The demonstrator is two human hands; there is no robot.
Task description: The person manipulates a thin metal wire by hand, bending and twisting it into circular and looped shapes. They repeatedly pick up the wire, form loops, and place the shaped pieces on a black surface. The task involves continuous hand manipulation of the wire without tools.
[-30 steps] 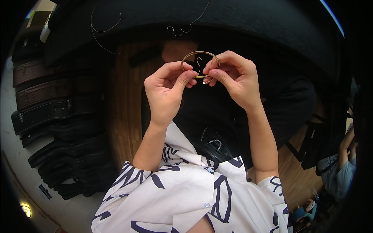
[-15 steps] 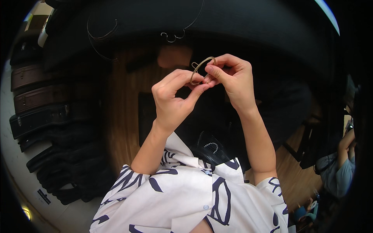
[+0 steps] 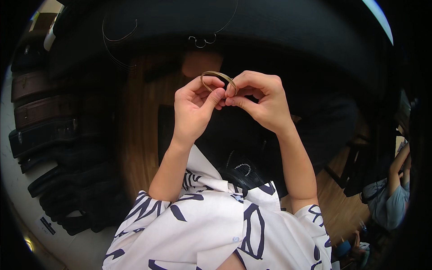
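Observation:
A gold-coloured coiled guitar string (image 3: pixel 218 73) is held up in front of me, its loop arching above my fingertips. My left hand (image 3: pixel 191 110) pinches the loop's left side between thumb and fingers. On the right side, my right hand (image 3: pixel 266 104) grips the coil with thumb and forefinger. The two sets of fingertips nearly meet at the bottom of the loop, where they hide part of the wire and any loose end.
Beyond my hands stretches a black table (image 3: pixel 288 27). Loose thin wire (image 3: pixel 104 41) lies on its left part, and a wavy silvery wire (image 3: pixel 200 46) near its middle. Dark instrument cases (image 3: pixel 42 114) stand in a row at left. Another person (image 3: pixel 388 198) is at far right.
The coil has shifted left and turned, so its arch now spans both hands. My right hand has moved slightly left and down, and my left thumb now presses the loop's side.

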